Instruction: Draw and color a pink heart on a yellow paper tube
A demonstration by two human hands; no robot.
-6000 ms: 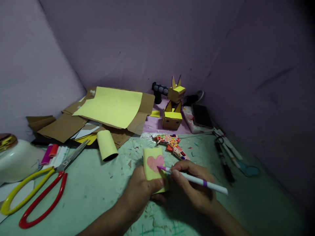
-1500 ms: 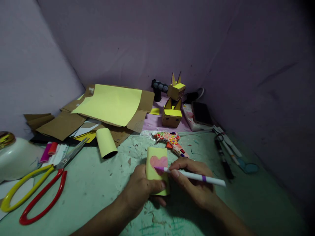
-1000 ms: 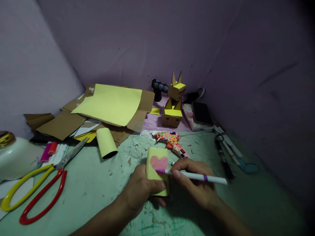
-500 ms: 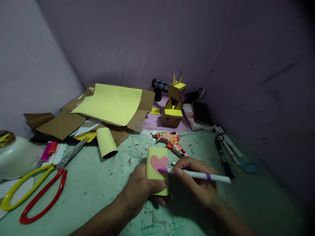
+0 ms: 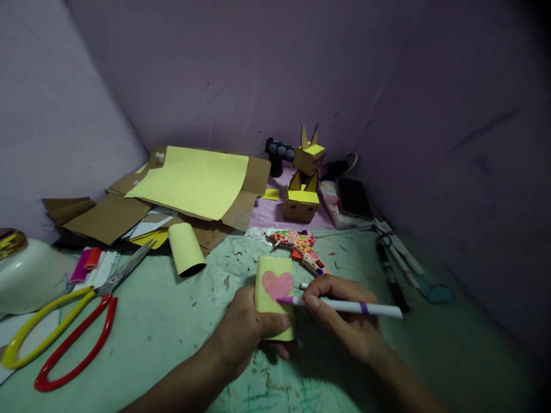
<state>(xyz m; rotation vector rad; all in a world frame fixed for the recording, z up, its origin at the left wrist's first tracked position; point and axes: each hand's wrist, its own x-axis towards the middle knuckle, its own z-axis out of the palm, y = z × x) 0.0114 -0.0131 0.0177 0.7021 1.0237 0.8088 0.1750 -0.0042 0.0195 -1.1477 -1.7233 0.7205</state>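
My left hand is wrapped round a yellow paper-covered tube that bears a pink heart. My right hand pinches a white marker with a purple band. The marker's purple tip rests at the heart's lower right edge. Both hands sit low over the green mat, near its middle.
A second yellow tube lies to the left. Large scissors with yellow and red handles lie further left. Behind are cardboard pieces with yellow paper, two small box figures, a patterned glue gun, a phone and pens.
The marker tip has shifted in small strokes along the heart's lower right edge. The tube has turned slightly upright compared with six seconds ago.
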